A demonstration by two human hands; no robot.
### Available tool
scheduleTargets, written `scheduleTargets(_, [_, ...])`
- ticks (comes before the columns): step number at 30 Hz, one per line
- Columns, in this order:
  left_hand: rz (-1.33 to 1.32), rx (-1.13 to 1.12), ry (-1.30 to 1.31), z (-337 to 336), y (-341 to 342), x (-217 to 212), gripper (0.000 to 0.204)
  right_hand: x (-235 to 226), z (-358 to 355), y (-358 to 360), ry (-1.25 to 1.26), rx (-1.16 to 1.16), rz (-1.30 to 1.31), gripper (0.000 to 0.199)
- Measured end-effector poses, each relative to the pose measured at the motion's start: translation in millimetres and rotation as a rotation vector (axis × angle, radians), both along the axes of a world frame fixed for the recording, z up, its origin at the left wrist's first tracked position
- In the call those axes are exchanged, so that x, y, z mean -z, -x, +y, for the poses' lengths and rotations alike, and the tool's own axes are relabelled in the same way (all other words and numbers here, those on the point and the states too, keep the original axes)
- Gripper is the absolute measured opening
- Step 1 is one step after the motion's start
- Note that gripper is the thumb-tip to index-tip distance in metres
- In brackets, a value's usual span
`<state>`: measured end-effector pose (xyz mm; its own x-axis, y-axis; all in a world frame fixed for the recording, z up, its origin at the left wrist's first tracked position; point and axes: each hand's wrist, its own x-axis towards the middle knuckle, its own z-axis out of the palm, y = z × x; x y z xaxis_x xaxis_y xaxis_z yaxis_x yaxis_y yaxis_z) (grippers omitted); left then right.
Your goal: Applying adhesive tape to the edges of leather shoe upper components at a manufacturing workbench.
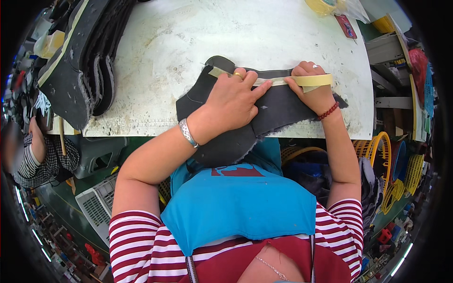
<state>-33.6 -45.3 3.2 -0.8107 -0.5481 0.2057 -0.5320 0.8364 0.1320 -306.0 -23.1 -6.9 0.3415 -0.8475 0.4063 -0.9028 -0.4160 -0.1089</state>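
A black piece of leather-like material (283,111) with fuzzy edges lies at the front of the white table (170,61), one part hanging over the edge against my blue apron. Along its upper part runs a strip of pale yellow tape (321,80). My left hand (232,101) lies on the piece with fingers stretched out, its fingertips pressing on the tape. Thumb and curled fingers of my right hand (314,89) grip the tape further right, and its loose end folds over the hand. The fingertips on the right are partly hidden.
Several similar black pieces (71,85) are stacked at the table's left. A small red item (346,26) and a yellow roll (323,5) lie at the far right. Yellow baskets (387,155) stand below right, a grey crate (96,203) below left. Another person (40,151) is at far left.
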Motion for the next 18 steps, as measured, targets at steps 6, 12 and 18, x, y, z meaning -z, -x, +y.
scheduleTargets(6, [0.026,0.08,0.102,-31.0,2.5,-10.0,0.041,0.4,20.2,-28.2,-0.034,0.146,0.118,0.018])
scheduleTargets(12, [0.196,0.141,-0.196,10.5,42.0,-0.7,0.036,11.1,34.6,-46.1,0.003,0.281,-0.082,0.022])
scheduleTargets(18, [0.315,0.121,-0.054,30.1,31.1,27.5,0.051,11.1,42.0,-38.5,-0.218,0.071,-1.068,0.038])
